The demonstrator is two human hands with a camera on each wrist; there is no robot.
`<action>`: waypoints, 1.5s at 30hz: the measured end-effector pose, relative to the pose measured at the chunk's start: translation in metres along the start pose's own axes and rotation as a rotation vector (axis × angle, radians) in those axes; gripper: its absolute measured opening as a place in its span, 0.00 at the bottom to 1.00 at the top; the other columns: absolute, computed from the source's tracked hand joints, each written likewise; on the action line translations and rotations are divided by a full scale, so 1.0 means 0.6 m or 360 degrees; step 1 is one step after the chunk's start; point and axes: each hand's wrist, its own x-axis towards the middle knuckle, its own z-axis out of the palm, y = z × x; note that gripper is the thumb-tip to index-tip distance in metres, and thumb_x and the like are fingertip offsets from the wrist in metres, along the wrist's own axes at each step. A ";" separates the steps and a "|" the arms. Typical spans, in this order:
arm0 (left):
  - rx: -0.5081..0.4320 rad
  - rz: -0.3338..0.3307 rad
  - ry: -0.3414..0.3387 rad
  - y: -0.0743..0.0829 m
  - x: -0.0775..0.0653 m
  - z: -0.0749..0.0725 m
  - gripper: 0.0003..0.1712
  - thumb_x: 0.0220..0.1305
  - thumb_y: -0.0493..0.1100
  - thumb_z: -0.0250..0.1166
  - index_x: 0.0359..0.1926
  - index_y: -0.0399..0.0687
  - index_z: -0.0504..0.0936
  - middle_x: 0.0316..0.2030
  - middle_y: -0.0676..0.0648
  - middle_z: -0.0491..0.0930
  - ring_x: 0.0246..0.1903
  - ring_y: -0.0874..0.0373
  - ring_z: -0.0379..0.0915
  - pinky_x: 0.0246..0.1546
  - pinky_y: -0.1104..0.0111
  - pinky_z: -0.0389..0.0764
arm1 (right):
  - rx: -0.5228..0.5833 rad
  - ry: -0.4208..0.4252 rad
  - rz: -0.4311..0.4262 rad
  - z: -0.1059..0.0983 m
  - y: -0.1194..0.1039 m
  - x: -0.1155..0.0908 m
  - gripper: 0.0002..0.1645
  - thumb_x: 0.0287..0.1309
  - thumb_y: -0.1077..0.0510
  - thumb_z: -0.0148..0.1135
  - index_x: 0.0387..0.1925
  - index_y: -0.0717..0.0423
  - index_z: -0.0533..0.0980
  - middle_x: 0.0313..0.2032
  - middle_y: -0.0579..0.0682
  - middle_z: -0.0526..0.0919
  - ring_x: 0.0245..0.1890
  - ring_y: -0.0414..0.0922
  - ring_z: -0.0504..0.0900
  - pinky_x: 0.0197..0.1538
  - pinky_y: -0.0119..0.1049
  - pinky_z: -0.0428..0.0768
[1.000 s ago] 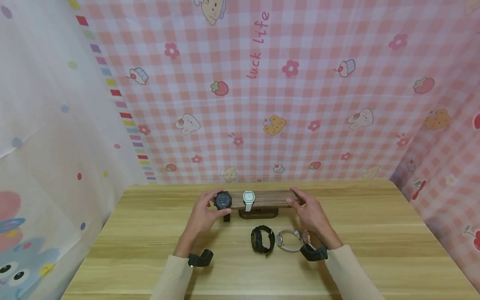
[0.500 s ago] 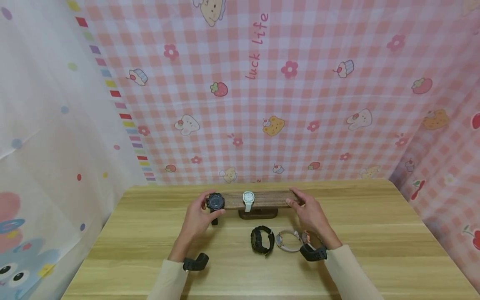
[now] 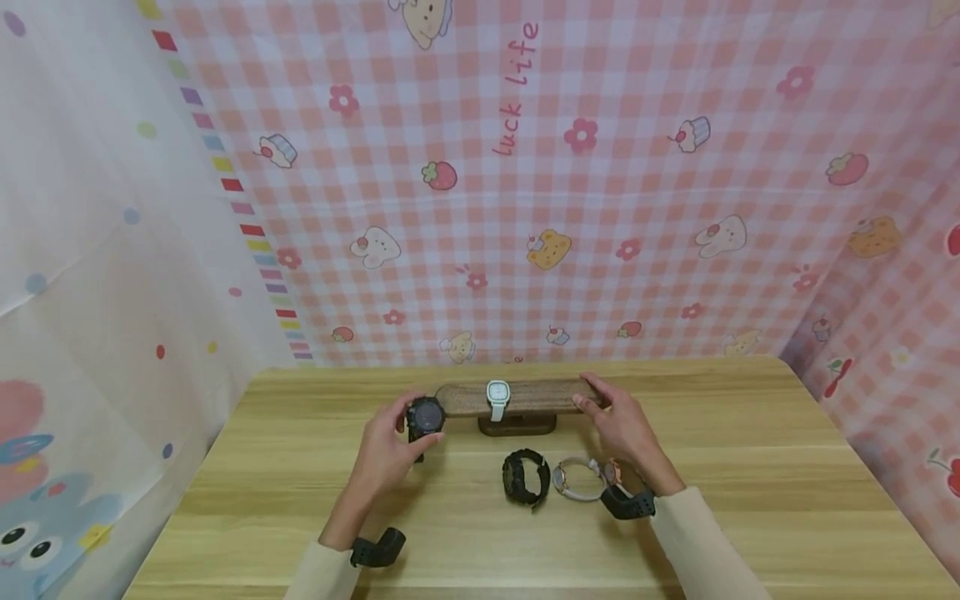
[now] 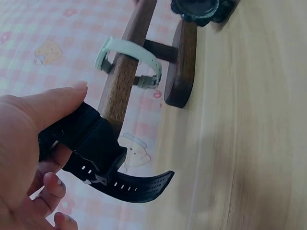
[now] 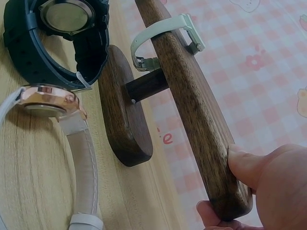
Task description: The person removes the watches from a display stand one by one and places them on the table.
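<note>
My left hand (image 3: pixel 385 447) pinches a black wristwatch (image 3: pixel 426 415) at the left end of a dark wooden watch stand (image 3: pixel 543 398). In the left wrist view, the watch's black strap (image 4: pixel 96 139) hangs down with its tail loose. The strap overlaps the bar's tip there, and I cannot tell if any of it is still around the wood. A mint-green watch (image 3: pixel 497 395) is looped around the bar near its middle. On the bar's right end, my right hand (image 3: pixel 621 421) keeps a grip with thumb and fingers, as the right wrist view confirms.
In front of the stand's oval base (image 3: pixel 517 426) lies another black watch (image 3: pixel 525 477). To its right are a watch with a pale strap (image 3: pixel 579 481) and a rose-gold watch (image 3: pixel 613 473), partly hidden by my right wrist. A patterned cloth (image 3: pixel 547 167) hangs behind the table.
The left hand has drawn the black watch leftward along the bar to its end and a little toward me, uncovering the bar's left tip. The right hand has stayed in place.
</note>
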 end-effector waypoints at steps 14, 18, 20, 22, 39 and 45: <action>0.0032 0.0093 -0.0130 0.031 -0.032 0.020 0.38 0.46 0.39 0.81 0.60 0.47 0.79 0.43 0.46 0.80 0.40 0.56 0.71 0.44 0.60 0.76 | -0.0021 0.0004 -0.0008 -0.003 -0.003 0.001 0.32 0.71 0.47 0.56 0.72 0.49 0.65 0.43 0.58 0.80 0.31 0.46 0.74 0.29 0.38 0.72; 0.0073 0.0135 -0.0191 0.034 -0.036 0.030 0.37 0.45 0.40 0.81 0.59 0.48 0.79 0.43 0.46 0.82 0.43 0.54 0.74 0.49 0.54 0.77 | -0.0030 0.0012 -0.0023 -0.003 -0.002 0.001 0.32 0.70 0.47 0.57 0.72 0.50 0.66 0.42 0.58 0.80 0.32 0.46 0.74 0.30 0.37 0.72; 0.0105 0.0159 -0.0223 0.035 -0.037 0.035 0.37 0.45 0.40 0.81 0.59 0.48 0.79 0.44 0.46 0.83 0.44 0.54 0.75 0.49 0.53 0.76 | -0.0026 0.0013 -0.0032 -0.003 -0.002 0.001 0.32 0.70 0.47 0.57 0.71 0.51 0.66 0.42 0.58 0.80 0.32 0.46 0.74 0.30 0.37 0.72; 0.0116 0.0179 -0.0259 0.035 -0.038 0.039 0.37 0.44 0.41 0.81 0.59 0.48 0.79 0.45 0.46 0.83 0.44 0.53 0.75 0.50 0.53 0.76 | -0.0020 0.0017 -0.0033 -0.003 -0.002 0.002 0.32 0.70 0.48 0.57 0.71 0.52 0.66 0.41 0.58 0.80 0.32 0.46 0.74 0.30 0.37 0.72; 0.0240 0.0330 -0.0381 0.030 -0.043 0.067 0.37 0.45 0.43 0.81 0.58 0.39 0.79 0.46 0.40 0.84 0.46 0.45 0.79 0.51 0.50 0.77 | 0.0001 0.0011 -0.0007 -0.002 -0.001 0.003 0.32 0.71 0.48 0.57 0.72 0.50 0.66 0.41 0.58 0.80 0.29 0.45 0.73 0.29 0.37 0.72; 0.0304 0.0356 -0.0388 0.030 -0.046 0.073 0.38 0.44 0.44 0.81 0.58 0.39 0.79 0.50 0.39 0.83 0.49 0.43 0.78 0.55 0.45 0.73 | 0.0015 -0.0001 0.0024 -0.001 0.001 0.003 0.32 0.71 0.47 0.56 0.72 0.49 0.65 0.41 0.58 0.79 0.27 0.45 0.72 0.29 0.37 0.72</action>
